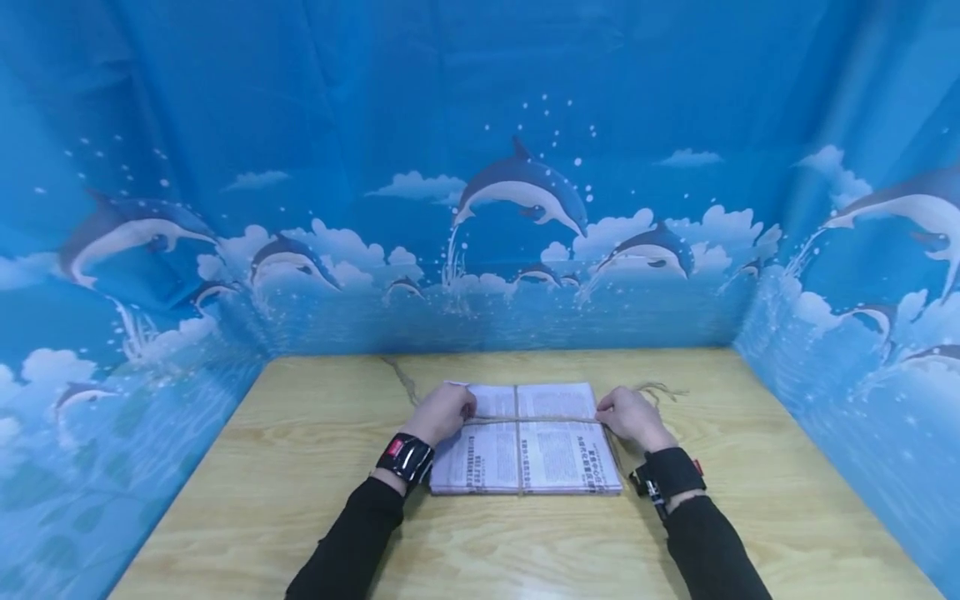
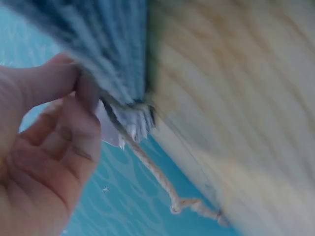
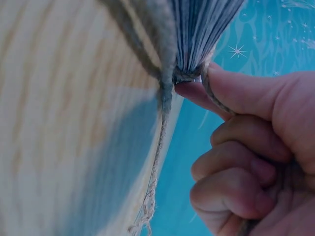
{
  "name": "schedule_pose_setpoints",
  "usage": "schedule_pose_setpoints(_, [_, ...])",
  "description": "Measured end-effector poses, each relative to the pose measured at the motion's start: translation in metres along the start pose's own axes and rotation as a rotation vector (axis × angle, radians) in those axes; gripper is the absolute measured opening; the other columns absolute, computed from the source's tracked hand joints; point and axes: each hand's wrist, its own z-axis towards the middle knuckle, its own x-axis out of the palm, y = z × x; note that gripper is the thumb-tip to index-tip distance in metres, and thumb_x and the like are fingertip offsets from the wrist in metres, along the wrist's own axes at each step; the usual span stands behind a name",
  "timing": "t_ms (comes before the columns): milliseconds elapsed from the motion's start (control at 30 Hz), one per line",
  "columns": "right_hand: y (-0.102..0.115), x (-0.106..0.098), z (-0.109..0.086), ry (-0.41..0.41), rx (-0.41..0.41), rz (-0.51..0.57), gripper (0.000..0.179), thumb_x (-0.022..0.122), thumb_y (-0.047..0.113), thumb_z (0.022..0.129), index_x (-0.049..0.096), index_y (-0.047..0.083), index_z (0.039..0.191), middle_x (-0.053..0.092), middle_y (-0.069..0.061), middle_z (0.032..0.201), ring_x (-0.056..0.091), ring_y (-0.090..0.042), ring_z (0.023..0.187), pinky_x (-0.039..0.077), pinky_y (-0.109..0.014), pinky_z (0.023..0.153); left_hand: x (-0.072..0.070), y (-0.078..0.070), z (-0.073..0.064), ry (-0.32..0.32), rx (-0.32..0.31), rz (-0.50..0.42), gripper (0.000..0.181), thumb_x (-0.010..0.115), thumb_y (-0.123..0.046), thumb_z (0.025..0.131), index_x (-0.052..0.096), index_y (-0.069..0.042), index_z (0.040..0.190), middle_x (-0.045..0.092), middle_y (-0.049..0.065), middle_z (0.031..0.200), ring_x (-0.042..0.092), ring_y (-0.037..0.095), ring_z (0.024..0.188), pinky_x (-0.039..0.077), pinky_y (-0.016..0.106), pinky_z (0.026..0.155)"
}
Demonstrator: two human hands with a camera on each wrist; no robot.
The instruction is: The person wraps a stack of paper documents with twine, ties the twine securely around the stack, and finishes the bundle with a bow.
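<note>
A flat stack of folded newspapers lies on the table, with twine running across it both ways and crossing near the middle. At the stack's left edge my left hand pinches the crosswise twine between thumb and finger. In the left wrist view, a twine tail hangs away from the sheet edges. My right hand grips twine at the right edge, its other fingers curled in. The right wrist view shows a strand between thumb and forefinger, plus several cords beside the pages.
A loose twine end trails behind the left hand, and frayed ends lie behind the right one. The wooden table meets blue dolphin-print curtains at the back and sides. A black band circles each wrist.
</note>
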Motion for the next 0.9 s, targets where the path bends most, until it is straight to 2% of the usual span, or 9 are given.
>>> schedule_pose_setpoints(100, [-0.001, 0.001, 0.0, 0.005, 0.013, -0.002, 0.021, 0.066, 0.018, 0.091, 0.075, 0.005, 0.105, 0.073, -0.014, 0.106, 0.066, -0.028, 0.093, 0.051, -0.048, 0.081, 0.001, -0.002, 0.001, -0.012, 0.071, 0.044, 0.022, 0.066, 0.004, 0.076, 0.07, -0.016, 0.068, 0.068, -0.004, 0.072, 0.062, 0.015, 0.07, 0.051, 0.028, 0.066])
schedule_pose_setpoints(167, [-0.001, 0.001, 0.0, 0.004, 0.009, -0.001, 0.022, 0.066, 0.018, 0.091, 0.075, 0.005, 0.106, 0.072, -0.015, 0.107, 0.066, -0.029, 0.095, 0.051, -0.049, 0.082, 0.0, -0.004, 0.002, -0.013, 0.08, 0.059, 0.022, 0.067, 0.002, 0.076, 0.068, -0.015, 0.062, 0.065, -0.004, 0.066, 0.059, 0.014, 0.064, 0.048, 0.027, 0.061])
schedule_pose_setpoints(267, [-0.001, 0.0, 0.0, 0.001, -0.002, -0.002, 0.022, 0.066, 0.018, 0.091, 0.075, 0.004, 0.105, 0.072, -0.016, 0.106, 0.066, -0.032, 0.097, 0.052, -0.05, 0.083, -0.002, -0.01, 0.004, 0.014, 0.056, 0.048, 0.028, 0.069, -0.008, 0.081, 0.061, -0.014, 0.056, 0.055, -0.004, 0.057, 0.051, 0.012, 0.054, 0.043, 0.028, 0.053])
schedule_pose_setpoints(400, [-0.003, 0.0, 0.001, 0.002, -0.007, 0.002, 0.021, 0.065, 0.017, 0.091, 0.075, 0.003, 0.105, 0.072, -0.016, 0.105, 0.066, -0.033, 0.097, 0.051, -0.05, 0.083, -0.002, -0.019, 0.013, 0.028, 0.004, 0.071, 0.035, 0.073, -0.022, 0.087, 0.057, -0.014, 0.057, 0.052, -0.004, 0.057, 0.048, 0.012, 0.052, 0.044, 0.032, 0.057])
schedule_pose_setpoints(500, [-0.001, 0.002, 0.0, 0.003, -0.012, 0.014, 0.022, 0.065, 0.016, 0.092, 0.074, 0.003, 0.105, 0.072, -0.016, 0.105, 0.066, -0.031, 0.094, 0.052, -0.048, 0.082, 0.001, -0.02, 0.018, 0.007, 0.0, 0.102, 0.034, 0.074, -0.016, 0.084, 0.055, -0.014, 0.057, 0.054, -0.003, 0.059, 0.05, 0.015, 0.056, 0.046, 0.036, 0.061])
schedule_pose_setpoints(600, [0.002, 0.006, 0.001, 0.014, -0.009, 0.024, 0.022, 0.064, 0.016, 0.092, 0.074, 0.003, 0.106, 0.072, -0.016, 0.106, 0.066, -0.028, 0.092, 0.052, -0.047, 0.081, 0.002, -0.019, 0.021, 0.003, 0.031, 0.121, 0.024, 0.072, -0.004, 0.079, 0.059, -0.013, 0.062, 0.062, -0.001, 0.066, 0.057, 0.018, 0.063, 0.047, 0.036, 0.061])
schedule_pose_setpoints(733, [0.002, 0.005, 0.001, 0.013, -0.015, 0.021, 0.022, 0.064, 0.016, 0.092, 0.074, 0.003, 0.107, 0.072, -0.016, 0.107, 0.066, -0.031, 0.097, 0.052, -0.048, 0.083, 0.0, -0.022, 0.024, 0.031, 0.111, 0.128, 0.02, 0.069, 0.002, 0.076, 0.064, -0.015, 0.067, 0.063, -0.003, 0.071, 0.058, 0.016, 0.068, 0.045, 0.03, 0.061])
schedule_pose_setpoints(800, [0.0, 0.004, 0.001, 0.005, -0.02, 0.016, 0.023, 0.064, 0.016, 0.092, 0.074, 0.002, 0.108, 0.071, -0.017, 0.109, 0.066, -0.033, 0.1, 0.051, -0.05, 0.086, -0.002, -0.026, 0.027, 0.068, 0.126, 0.127, 0.026, 0.07, -0.004, 0.08, 0.058, -0.015, 0.06, 0.054, -0.005, 0.063, 0.051, 0.014, 0.061, 0.04, 0.027, 0.058])
schedule_pose_setpoints(900, [-0.001, 0.002, 0.0, 0.012, -0.022, 0.02, 0.024, 0.063, 0.015, 0.093, 0.073, 0.001, 0.109, 0.071, -0.018, 0.11, 0.066, -0.033, 0.099, 0.052, -0.049, 0.084, -0.004, -0.033, 0.032, 0.127, 0.111, 0.133, 0.035, 0.074, -0.013, 0.083, 0.05, -0.015, 0.056, 0.044, -0.006, 0.057, 0.043, 0.013, 0.056, 0.036, 0.026, 0.055])
